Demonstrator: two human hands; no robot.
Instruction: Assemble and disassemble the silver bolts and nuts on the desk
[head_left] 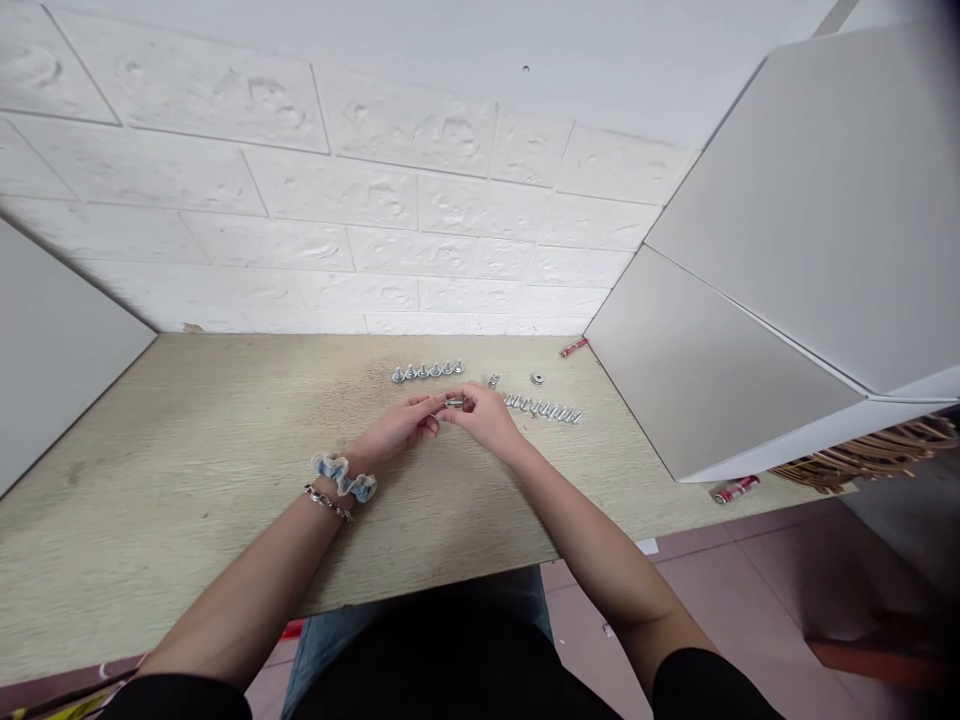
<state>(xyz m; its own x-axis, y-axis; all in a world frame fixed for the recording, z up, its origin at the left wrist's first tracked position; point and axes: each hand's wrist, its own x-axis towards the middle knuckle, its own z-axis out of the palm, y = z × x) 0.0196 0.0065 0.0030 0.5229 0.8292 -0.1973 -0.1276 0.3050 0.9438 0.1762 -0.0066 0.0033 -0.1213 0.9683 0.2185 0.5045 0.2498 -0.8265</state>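
My left hand (pixel 401 428) and my right hand (pixel 485 415) meet over the middle of a pale wooden table (pixel 187 470). Both pinch a small silver screw (pixel 454 402) between their fingertips. A blue scrunchie (pixel 343 476) and a bracelet sit on my left wrist. Just beyond the hands stands a row of several screws (pixel 427 371) on their heads. To the right lies another row of screws (pixel 544 409) on their sides. Two loose metal parts, a small nut (pixel 493 380) and a washer (pixel 537 378), rest between the rows.
A white brick-pattern wall (pixel 337 200) backs the table. Grey panels (pixel 750 330) close the right side and another the left. A red-and-white battery (pixel 573 347) lies at the far right corner; a second one (pixel 735 489) lies near the right edge beside a wicker item (pixel 862 455).
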